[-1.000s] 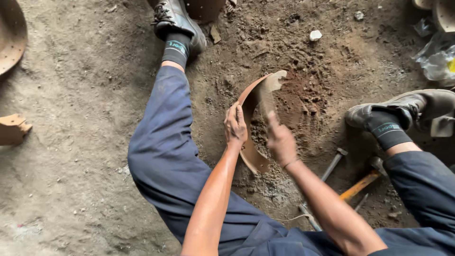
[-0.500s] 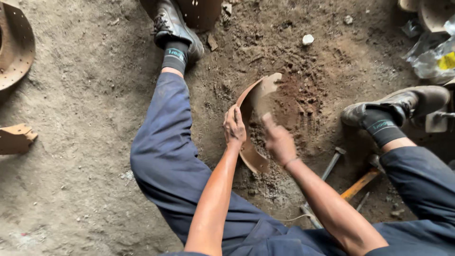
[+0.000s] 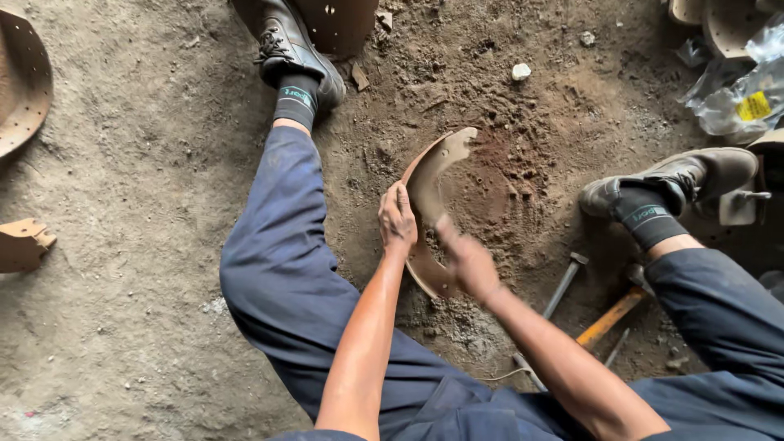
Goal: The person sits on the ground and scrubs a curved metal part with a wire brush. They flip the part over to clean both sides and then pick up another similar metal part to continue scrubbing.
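A curved rusty metal plate (image 3: 434,180) stands on edge on the dirt floor between my legs. My left hand (image 3: 397,220) grips its outer edge and holds it upright. My right hand (image 3: 465,261), blurred by motion, is against the plate's inner face near its lower end, fingers together; nothing shows in it. Loose brown dust lies on the ground beside the plate.
A hammer with an orange handle (image 3: 611,317) and a steel rod tool (image 3: 563,282) lie by my right leg. Perforated rusty plates lie at the left edge (image 3: 24,77) and top right (image 3: 727,20). Plastic bags (image 3: 739,98) sit at the right. A white stone (image 3: 520,72) lies ahead.
My right hand has swept down the plate's inner face towards its lower end. The dirt heaped inside the curve is gone. My left hand keeps its grip.
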